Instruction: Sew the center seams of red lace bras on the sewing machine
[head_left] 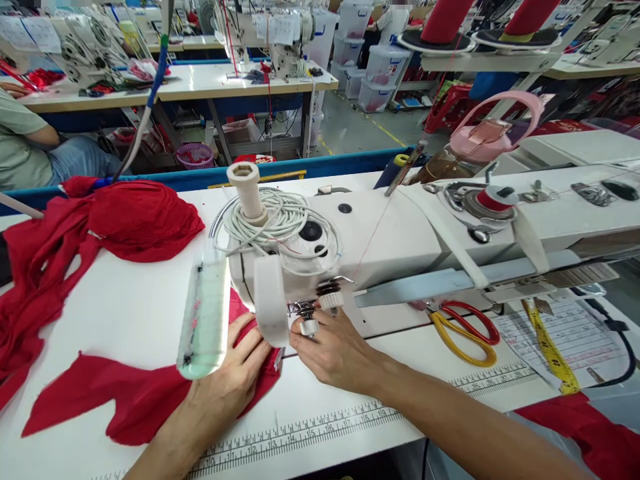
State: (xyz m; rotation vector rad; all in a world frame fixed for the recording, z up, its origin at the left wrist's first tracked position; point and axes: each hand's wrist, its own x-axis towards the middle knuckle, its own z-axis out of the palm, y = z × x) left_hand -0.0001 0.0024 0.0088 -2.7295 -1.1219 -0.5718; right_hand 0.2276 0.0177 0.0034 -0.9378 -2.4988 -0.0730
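Observation:
A white sewing machine [400, 233] lies across the table, its head toward me. My left hand [235, 373] lies flat, fingers spread, on a red fabric piece [100, 393] that runs under the machine head. My right hand [330, 350] reaches up to the needle area below the tension knobs [327, 297]; its fingertips are pinched close together there, and what they hold is hidden behind the machine parts. A pale green lamp tube [205, 320] hangs in front of the left hand.
A heap of red fabric [115, 220] sits at the left. Yellow-and-red scissors [465, 330], a yellow tape measure [550, 350] and a printed sheet [575, 333] lie at the right. A person in a green shirt [20, 140] sits at the far left. Other sewing tables stand behind.

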